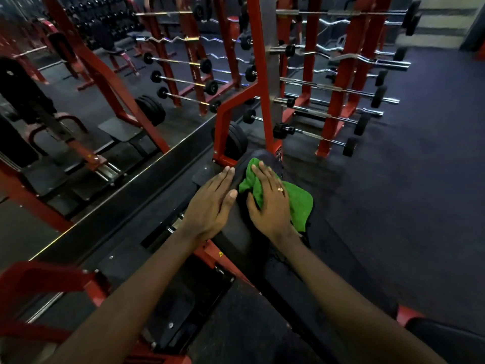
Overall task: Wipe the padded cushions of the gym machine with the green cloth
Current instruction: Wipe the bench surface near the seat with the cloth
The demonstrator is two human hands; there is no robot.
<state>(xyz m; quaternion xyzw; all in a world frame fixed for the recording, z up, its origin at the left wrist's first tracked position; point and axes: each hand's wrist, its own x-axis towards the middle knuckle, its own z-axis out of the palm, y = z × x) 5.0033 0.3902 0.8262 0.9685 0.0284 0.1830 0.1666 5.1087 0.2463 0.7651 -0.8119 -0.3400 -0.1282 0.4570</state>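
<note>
A black padded cushion (237, 232) of the red-framed gym machine runs away from me at the centre. The green cloth (299, 203) lies bunched on its far right part. My right hand (270, 199) lies flat on the cloth with straight fingers and presses it onto the pad; a ring shows on one finger. My left hand (210, 203) rests flat on the cushion's left side, fingers straight, just beside the cloth and not touching it. Part of the cloth is hidden under my right hand.
A red upright frame (262, 82) rises just beyond the cushion, with a black weight plate (237, 143) at its foot. Racks of barbells (328, 88) stand behind. A mirror wall (78, 101) is at the left. Dark rubber floor (406, 193) spreads to the right.
</note>
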